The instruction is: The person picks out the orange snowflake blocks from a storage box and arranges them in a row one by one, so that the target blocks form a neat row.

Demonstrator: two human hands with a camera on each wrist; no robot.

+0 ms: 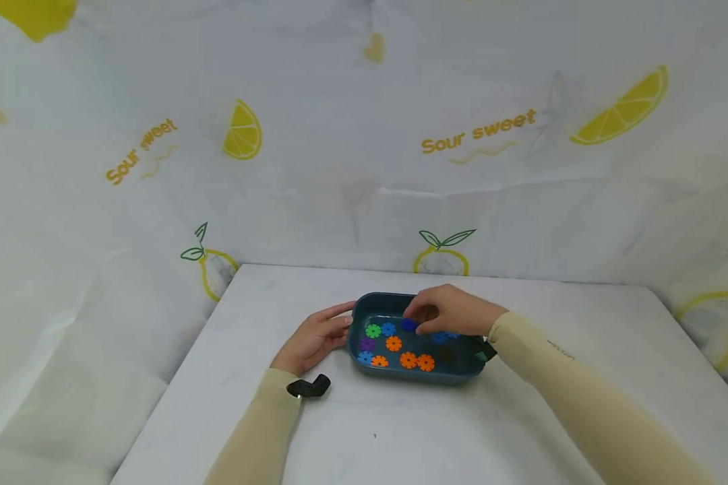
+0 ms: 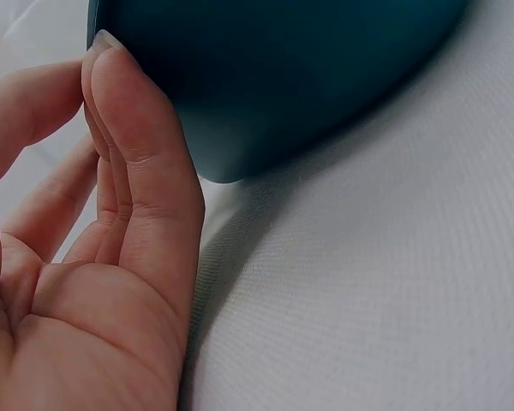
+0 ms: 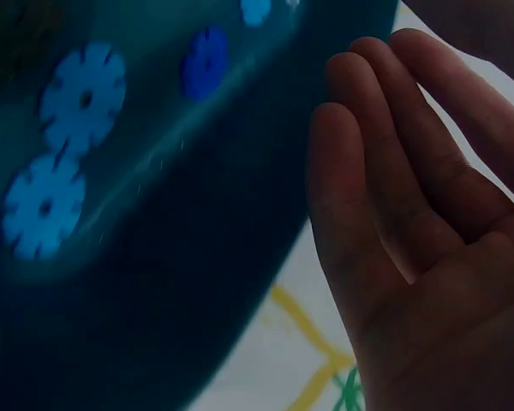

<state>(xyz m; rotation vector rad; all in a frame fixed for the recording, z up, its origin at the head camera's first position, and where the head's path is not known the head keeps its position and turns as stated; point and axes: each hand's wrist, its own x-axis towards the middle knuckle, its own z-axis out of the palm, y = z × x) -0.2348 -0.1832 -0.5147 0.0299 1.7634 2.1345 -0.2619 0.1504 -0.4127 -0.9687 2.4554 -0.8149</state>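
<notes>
A dark teal tray [image 1: 400, 375] on the white table holds several notched plastic discs. Orange discs [image 1: 393, 343], a green disc [image 1: 373, 331], purple discs [image 1: 367, 344] and blue discs [image 1: 388, 329] lie on its floor. At the tray's left end my left hand [image 1: 315, 339] rests its fingertips against the wall, fingers gently bent in the left wrist view. My right hand [image 1: 451, 311] reaches over the tray's right half, thumb and fingers apart, close by a dark blue disc [image 1: 408, 325]. In the right wrist view, that hand's fingers [image 3: 336, 154] are loosely extended; no disc shows between them.
Light blue discs [image 3: 84, 98] lie near one tray wall. A black wrist device [image 1: 309, 386] is on the left sleeve. Behind the table [image 1: 315, 438] hangs a white sheet [image 1: 340, 168] with lemon prints. The table's left edge runs beyond the left arm.
</notes>
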